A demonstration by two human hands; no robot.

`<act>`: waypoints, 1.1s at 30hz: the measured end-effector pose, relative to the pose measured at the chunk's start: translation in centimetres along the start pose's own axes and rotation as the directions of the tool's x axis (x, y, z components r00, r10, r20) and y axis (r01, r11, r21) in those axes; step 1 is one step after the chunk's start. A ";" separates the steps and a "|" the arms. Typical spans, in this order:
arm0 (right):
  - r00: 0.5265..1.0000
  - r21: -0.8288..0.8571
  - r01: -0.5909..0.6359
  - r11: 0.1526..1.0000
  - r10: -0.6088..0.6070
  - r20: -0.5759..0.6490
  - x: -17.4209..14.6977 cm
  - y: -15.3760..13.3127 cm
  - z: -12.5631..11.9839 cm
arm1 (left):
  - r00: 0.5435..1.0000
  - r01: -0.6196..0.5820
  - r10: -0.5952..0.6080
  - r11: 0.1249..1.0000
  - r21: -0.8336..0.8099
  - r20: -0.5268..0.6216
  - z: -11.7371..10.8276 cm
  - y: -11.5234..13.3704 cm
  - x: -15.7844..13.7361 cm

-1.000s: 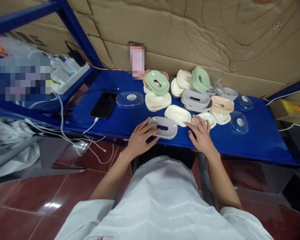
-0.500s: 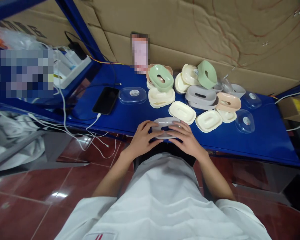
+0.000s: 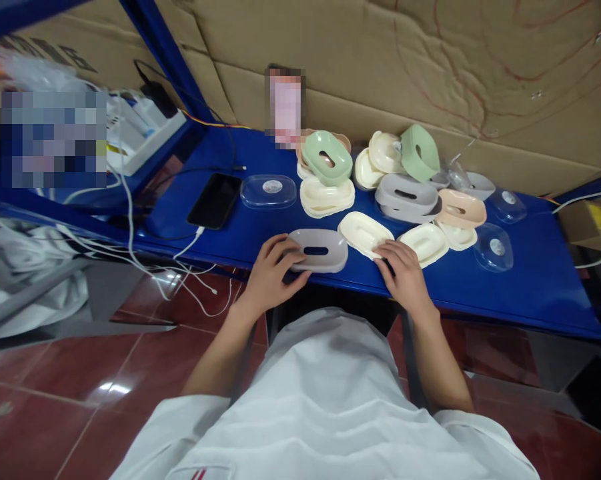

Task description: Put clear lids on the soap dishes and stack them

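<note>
My left hand (image 3: 279, 270) grips the left end of a grey soap dish (image 3: 337, 253), fingers over its far side and thumb along the near side. The dish has a long slot in its floor and lies at the front of the blue table. My right hand (image 3: 403, 272) has its fingers on the near right edge of a shallow cream tray (image 3: 364, 232), the thumb below the edge. A second cream tray (image 3: 427, 243) lies just right of it, partly behind the right hand.
Behind are green dishes (image 3: 338, 175), a stacked grey dish (image 3: 414, 189), a peach dish (image 3: 463, 212) and cream pieces (image 3: 327, 197). Clear lids (image 3: 283, 200) lie on both sides. A black phone (image 3: 214, 200) with a white cable lies on the blue table (image 3: 525, 287). Cardboard (image 3: 350, 53) stands behind.
My right hand has let go of the grey soap dish and moved right onto the cream tray. My left hand has shifted slightly left with the dish.
</note>
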State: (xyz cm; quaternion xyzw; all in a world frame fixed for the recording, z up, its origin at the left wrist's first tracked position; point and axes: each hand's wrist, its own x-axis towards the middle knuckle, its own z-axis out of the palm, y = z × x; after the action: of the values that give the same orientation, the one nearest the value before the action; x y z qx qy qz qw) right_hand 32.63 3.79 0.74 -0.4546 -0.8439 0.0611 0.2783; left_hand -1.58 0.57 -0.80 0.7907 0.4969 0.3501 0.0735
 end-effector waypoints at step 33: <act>0.993 0.125 0.044 0.991 -0.057 0.101 0.9 -3.1 2.3 | 0.986 -0.130 0.140 0.985 -0.109 0.089 3.4 1.7 3.3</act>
State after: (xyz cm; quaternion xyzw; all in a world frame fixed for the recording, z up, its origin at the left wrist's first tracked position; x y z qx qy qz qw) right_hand 28.75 3.05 0.32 -0.4113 -0.8633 0.1293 0.2626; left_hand 2.65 3.30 -0.89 0.8337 0.4191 0.3411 0.1141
